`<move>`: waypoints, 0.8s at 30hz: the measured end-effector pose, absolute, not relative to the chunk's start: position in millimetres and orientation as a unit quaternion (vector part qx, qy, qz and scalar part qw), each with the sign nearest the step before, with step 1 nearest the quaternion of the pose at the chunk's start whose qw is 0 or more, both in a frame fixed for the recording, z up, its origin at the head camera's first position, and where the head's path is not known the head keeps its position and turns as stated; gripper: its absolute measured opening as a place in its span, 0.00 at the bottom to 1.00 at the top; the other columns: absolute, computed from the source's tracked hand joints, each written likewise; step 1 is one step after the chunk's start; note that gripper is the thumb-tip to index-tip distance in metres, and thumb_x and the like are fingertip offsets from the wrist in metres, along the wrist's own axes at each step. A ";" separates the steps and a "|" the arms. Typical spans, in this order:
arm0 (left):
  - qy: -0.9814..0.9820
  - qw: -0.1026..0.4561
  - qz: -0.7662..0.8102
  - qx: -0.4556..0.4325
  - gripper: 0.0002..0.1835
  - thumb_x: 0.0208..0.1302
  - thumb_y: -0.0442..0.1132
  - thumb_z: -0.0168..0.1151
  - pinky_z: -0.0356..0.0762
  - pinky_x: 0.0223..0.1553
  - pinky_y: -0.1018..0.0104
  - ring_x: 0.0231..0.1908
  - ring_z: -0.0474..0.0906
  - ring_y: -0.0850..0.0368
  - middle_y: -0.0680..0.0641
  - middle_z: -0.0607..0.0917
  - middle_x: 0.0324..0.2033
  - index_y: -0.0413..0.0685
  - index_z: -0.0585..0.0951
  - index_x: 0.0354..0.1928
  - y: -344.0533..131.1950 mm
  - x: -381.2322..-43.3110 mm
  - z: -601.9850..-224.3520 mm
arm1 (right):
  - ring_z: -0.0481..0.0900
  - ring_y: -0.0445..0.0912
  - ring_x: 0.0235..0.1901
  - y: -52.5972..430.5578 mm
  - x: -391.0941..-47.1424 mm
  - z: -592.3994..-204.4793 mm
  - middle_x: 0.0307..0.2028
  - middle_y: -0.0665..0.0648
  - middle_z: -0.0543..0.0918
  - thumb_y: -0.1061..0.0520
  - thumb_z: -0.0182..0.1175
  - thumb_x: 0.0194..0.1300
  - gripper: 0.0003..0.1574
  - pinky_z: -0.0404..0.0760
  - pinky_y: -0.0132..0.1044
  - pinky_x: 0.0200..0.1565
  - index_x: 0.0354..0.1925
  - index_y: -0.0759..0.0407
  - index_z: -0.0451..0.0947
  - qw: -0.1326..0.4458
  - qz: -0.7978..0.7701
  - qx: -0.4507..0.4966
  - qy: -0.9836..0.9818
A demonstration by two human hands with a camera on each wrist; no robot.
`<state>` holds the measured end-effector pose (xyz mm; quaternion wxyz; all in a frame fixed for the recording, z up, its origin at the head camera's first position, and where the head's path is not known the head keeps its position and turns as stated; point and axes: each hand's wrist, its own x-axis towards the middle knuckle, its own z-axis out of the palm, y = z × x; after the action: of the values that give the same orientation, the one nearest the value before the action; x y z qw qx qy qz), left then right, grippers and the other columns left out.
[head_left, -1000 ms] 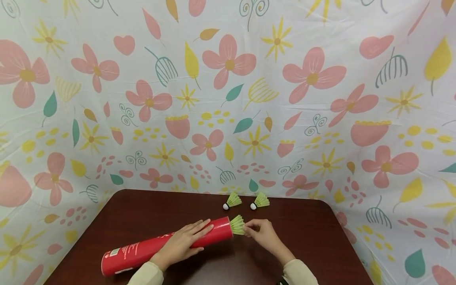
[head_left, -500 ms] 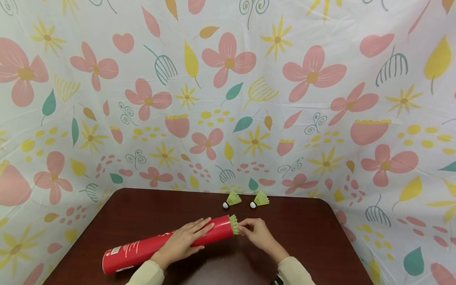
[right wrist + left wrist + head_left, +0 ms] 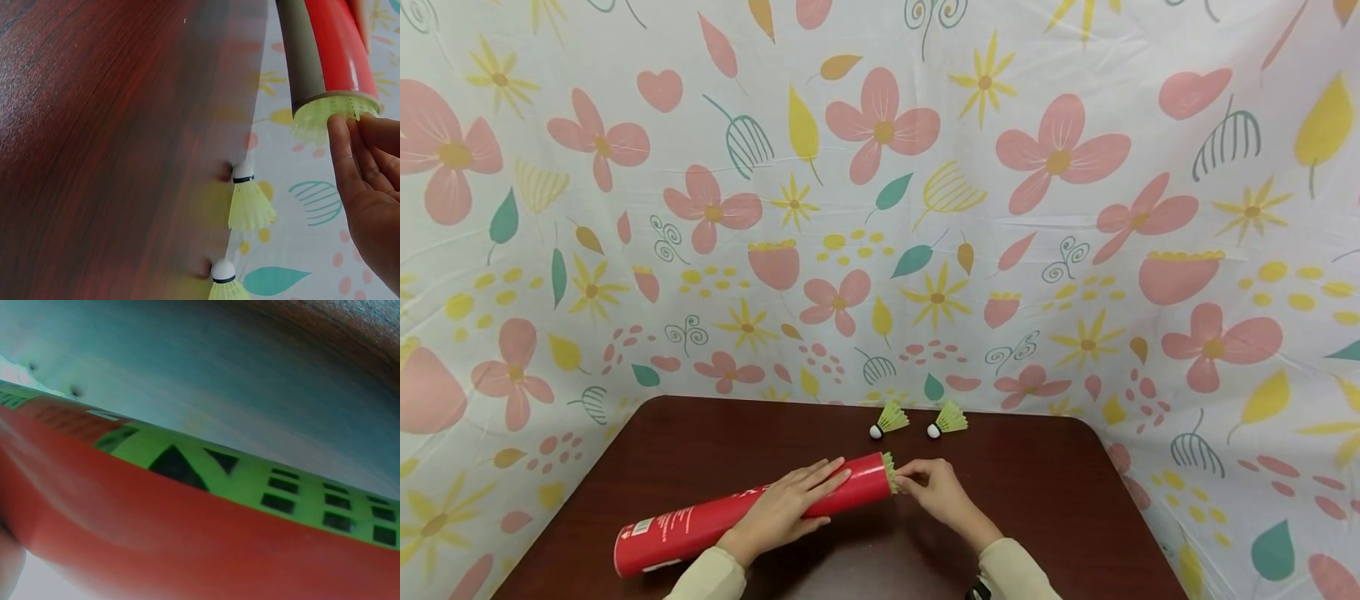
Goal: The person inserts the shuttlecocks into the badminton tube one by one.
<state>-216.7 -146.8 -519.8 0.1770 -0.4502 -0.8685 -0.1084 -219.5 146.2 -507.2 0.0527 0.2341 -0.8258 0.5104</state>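
A long red shuttlecock tube (image 3: 700, 525) lies slanted across the table, its right end slightly raised. My left hand (image 3: 786, 508) grips it from above near the middle, fingers across the top and thumb on the near side. A yellow-green shuttlecock (image 3: 890, 472) sits mostly inside the tube's right end, with only its skirt rim showing. Thumb and fingertips of my right hand (image 3: 938, 490) pinch that rim. In the right wrist view the same skirt (image 3: 312, 119) spreads just outside the tube mouth. Red and green tube surface (image 3: 187, 537) fills much of the left wrist view.
Two more shuttlecocks, one on the left (image 3: 889, 419) and one on the right (image 3: 947, 420), lie near the back edge of the dark brown table (image 3: 737, 442). A flower-patterned cloth (image 3: 880, 250) hangs close behind the table.
My right hand has moved left, pushing the shuttlecock deeper into the tube until only its rim shows. The left hand and the tube have stayed nearly still.
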 end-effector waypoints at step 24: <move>-0.868 0.179 -0.112 -0.450 0.49 0.49 0.46 0.76 0.73 0.57 0.50 0.64 0.68 0.45 0.51 0.62 0.71 0.56 0.61 0.73 -146.1 -217.9 -524.2 | 0.78 0.35 0.27 139.0 -228.8 -514.9 0.29 0.51 0.87 0.63 0.65 0.61 0.04 0.77 0.29 0.27 0.33 0.58 0.87 0.027 0.475 0.250 -0.844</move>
<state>-217.9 -146.1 -524.2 0.1792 -0.4502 -0.8676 -0.1118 -228.8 139.0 -514.9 0.0271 0.2496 -0.8435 0.4748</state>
